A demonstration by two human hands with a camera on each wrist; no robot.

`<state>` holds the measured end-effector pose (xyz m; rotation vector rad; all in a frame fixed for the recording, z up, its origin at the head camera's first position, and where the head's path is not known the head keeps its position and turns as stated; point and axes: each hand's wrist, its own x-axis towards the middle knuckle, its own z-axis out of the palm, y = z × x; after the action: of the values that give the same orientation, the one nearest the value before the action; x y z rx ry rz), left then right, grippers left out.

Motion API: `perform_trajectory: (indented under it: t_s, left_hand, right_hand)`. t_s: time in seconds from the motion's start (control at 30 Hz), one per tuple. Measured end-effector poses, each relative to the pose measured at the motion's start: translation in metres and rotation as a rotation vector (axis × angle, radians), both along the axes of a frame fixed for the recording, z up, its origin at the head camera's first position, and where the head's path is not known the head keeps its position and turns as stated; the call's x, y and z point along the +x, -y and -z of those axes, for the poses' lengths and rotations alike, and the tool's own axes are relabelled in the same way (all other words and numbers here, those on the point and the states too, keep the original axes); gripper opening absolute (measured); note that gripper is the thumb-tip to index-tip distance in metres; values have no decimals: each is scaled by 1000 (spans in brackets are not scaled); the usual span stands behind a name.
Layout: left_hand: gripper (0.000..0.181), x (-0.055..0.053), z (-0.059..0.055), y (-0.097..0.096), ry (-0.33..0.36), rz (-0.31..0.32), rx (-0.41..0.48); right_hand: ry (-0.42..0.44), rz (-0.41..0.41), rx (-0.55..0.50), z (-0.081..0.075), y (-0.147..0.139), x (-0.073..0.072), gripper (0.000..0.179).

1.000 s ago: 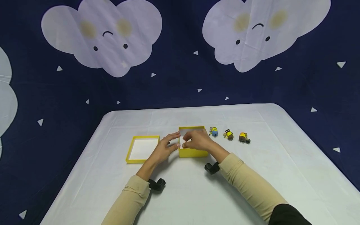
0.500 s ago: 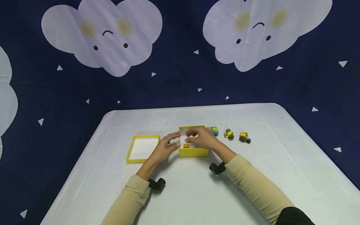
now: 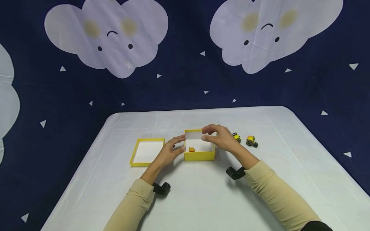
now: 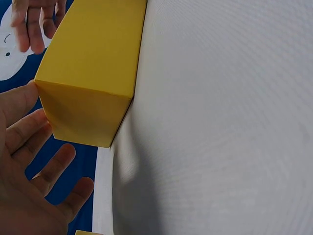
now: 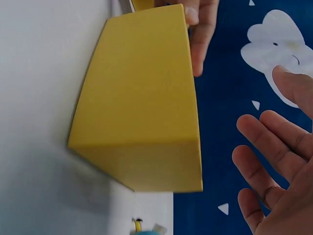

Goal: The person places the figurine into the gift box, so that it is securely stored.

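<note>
A yellow box (image 3: 199, 156) with a white inside stands uncovered in the middle of the table. In its near left corner lies a small orange toy (image 3: 191, 149). My left hand (image 3: 170, 149) rests its fingertips on the left wall of the box, fingers spread, as the left wrist view also shows. My right hand (image 3: 221, 138) hovers over the right end of the box with fingers loosely bent and nothing between them. Right of it are two small yellow toy figures (image 3: 236, 137) (image 3: 251, 140). A blue-and-yellow figure (image 5: 146, 232) appears at the bottom of the right wrist view.
The shallow yellow-rimmed lid (image 3: 139, 165) lies inside-up left of the box, beside my left hand. White cloth covers the table (image 3: 188, 199). Behind it hangs a dark blue cloth (image 3: 179, 93) with clouds.
My right hand has risen out of the box and shifted right, uncovering the orange toy inside. It now hides the blue figure in the head view. My left hand has stayed put.
</note>
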<state>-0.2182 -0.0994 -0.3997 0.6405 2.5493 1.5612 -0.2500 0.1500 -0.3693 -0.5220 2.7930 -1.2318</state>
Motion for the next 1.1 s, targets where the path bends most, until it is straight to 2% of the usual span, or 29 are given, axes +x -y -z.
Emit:
perform_trajectory:
  t_s: [0.07,0.1,0.57,0.67,0.9,1.1]
  left_hand:
    - [43,6,-10,-2,15,7,-11]
    - [43,7,-11,-1,11,13,-11]
    - [43,7,-13,-1,15,20,-20]
    - [44,4,-9,0,12,16,-23]
    - [45,-14,22,2,-13,-15,15]
    - [45,-16,26,3,-20,-23,13]
  right_hand:
    - [4,17,-7,-1,-7,2,40]
    - [4,24,-7,-1,-11,3,42]
    - [-90,148,31,5,-64,11,47]
    - [-94,170,37,8,-74,11,50]
    - [-100,228,57,16,-99,10,58]
    - [-99,272,69,24,-120,8,59]
